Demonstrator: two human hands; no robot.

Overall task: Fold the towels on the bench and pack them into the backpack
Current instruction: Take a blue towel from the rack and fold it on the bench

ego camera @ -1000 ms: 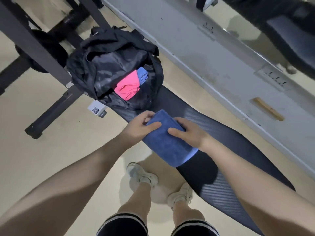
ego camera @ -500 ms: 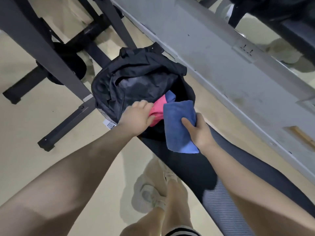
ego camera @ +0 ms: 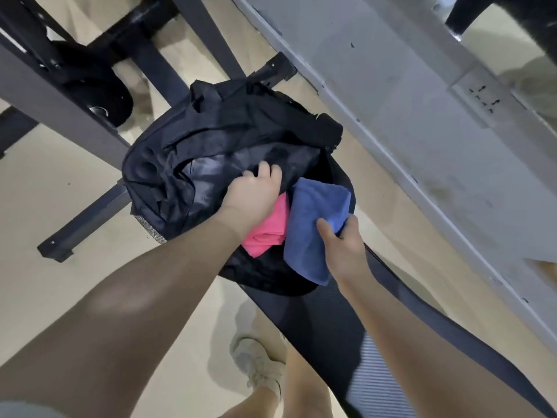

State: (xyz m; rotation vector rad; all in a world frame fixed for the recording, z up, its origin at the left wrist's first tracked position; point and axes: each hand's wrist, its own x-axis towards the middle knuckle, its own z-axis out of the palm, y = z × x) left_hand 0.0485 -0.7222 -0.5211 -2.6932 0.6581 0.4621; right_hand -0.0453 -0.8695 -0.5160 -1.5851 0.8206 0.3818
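Observation:
A black backpack (ego camera: 211, 152) stands open at the far end of the dark padded bench (ego camera: 319, 321). My left hand (ego camera: 256, 193) grips the backpack's upper flap and holds the opening wide. A folded pink towel (ego camera: 268, 233) lies inside the opening, partly under my left wrist. My right hand (ego camera: 343, 245) grips a folded blue towel (ego camera: 313, 224), whose far half is inside the backpack beside the pink one, while its near end hangs over the rim.
A grey wall ledge (ego camera: 422, 122) runs diagonally along the right. Black metal frame bars (ego camera: 60, 95) and a round weight plate (ego camera: 102, 95) stand at the upper left on the beige floor. My legs and a pale shoe (ego camera: 259, 366) are below, left of the bench.
The blue towel has travelled from the bench surface into the backpack's opening in my right hand. My left hand left the towel and took hold of the backpack flap.

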